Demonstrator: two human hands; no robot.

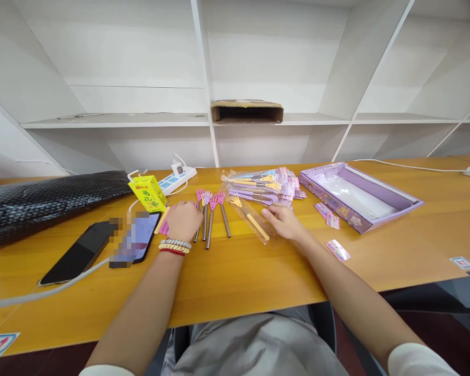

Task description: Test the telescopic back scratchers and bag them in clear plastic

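My left hand (185, 222), with bracelets at the wrist, is over several pink and yellow handles (163, 224); its fingers are bent down and mostly hidden. Right of it lie several metal rods with pink and purple claw heads (212, 204). My right hand (284, 220) has its fingers curled at the edge of a clear bag holding a yellow claw-headed stick (254, 222); the fingertips appear pinched on the bag. Behind, a pile of bagged claw sticks (258, 185) in blue, yellow and purple lies on the table.
A purple open box (360, 196) and small cards (337, 250) are at the right. At the left are a yellow carton (148, 193), two phones (78, 253), a power strip (177, 180) and black wrap (55, 201). A cardboard box (246, 112) sits on the shelf.
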